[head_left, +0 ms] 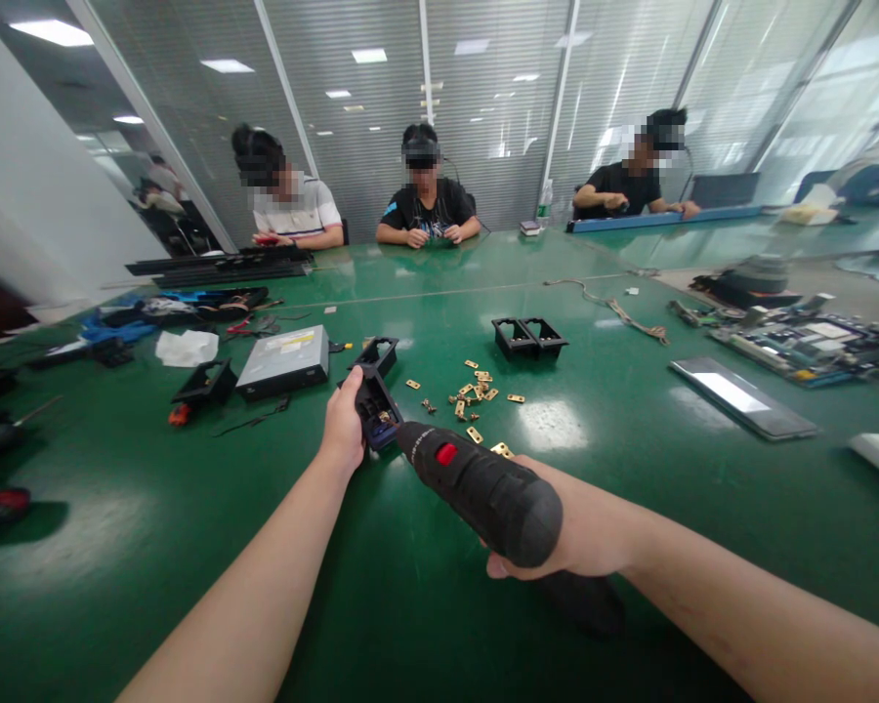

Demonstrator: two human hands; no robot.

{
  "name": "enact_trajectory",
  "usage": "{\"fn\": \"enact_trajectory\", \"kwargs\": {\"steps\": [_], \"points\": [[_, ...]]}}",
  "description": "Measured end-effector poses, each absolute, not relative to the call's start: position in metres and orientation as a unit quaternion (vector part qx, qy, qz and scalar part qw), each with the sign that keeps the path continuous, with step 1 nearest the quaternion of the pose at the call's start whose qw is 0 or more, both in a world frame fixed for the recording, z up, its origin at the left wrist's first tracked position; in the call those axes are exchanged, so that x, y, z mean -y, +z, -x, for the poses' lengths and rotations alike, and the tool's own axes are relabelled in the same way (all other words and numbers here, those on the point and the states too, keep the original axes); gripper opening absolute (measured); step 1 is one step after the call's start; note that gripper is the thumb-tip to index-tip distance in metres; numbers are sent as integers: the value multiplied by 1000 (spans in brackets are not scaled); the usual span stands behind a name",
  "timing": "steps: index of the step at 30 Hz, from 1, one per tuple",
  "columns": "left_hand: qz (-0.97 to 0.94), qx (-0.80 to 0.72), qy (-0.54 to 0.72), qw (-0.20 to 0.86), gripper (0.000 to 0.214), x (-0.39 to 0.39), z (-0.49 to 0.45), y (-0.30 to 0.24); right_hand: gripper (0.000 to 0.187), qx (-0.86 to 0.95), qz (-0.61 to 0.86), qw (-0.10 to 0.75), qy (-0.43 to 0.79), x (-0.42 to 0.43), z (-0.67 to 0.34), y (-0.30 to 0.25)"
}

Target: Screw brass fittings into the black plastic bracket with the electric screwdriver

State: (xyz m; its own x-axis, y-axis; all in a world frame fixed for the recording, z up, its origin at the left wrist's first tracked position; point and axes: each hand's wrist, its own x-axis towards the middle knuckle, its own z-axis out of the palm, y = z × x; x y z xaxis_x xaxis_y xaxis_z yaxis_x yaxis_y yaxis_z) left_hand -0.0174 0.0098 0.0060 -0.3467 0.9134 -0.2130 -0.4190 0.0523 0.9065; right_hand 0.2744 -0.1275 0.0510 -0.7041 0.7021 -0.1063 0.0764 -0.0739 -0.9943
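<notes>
My left hand grips a black plastic frame by its left side, tilted up over the green table. Brass-coloured bits show inside the frame's lower end. A black cordless drill with a red switch is in my right hand, its nose pointing at that lower end. Whether the bit touches anything inside is hidden. Brass plates and small screws lie scattered just beyond the drill. Behind the held frame, another black frame part shows; I cannot tell whether they are joined.
A double black frame stands farther back. To the left are a silver disc drive, another black frame and tools. A phone-like slab and circuit boards lie right. Several people sit across the table.
</notes>
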Motion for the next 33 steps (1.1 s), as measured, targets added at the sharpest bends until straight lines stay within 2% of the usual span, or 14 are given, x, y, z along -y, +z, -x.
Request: {"fn": "enact_trajectory", "kwargs": {"steps": [7, 13, 33], "points": [[-246, -505, 640, 525, 46, -14, 22, -1, 60, 643, 297, 242, 663, 128, -275, 50], [-249, -503, 643, 521, 47, -15, 21, -3, 60, 648, 318, 226, 654, 129, -277, 56], [-246, -513, 643, 513, 28, -10, 16, 6, 59, 651, 310, 234, 652, 127, -275, 48]]}}
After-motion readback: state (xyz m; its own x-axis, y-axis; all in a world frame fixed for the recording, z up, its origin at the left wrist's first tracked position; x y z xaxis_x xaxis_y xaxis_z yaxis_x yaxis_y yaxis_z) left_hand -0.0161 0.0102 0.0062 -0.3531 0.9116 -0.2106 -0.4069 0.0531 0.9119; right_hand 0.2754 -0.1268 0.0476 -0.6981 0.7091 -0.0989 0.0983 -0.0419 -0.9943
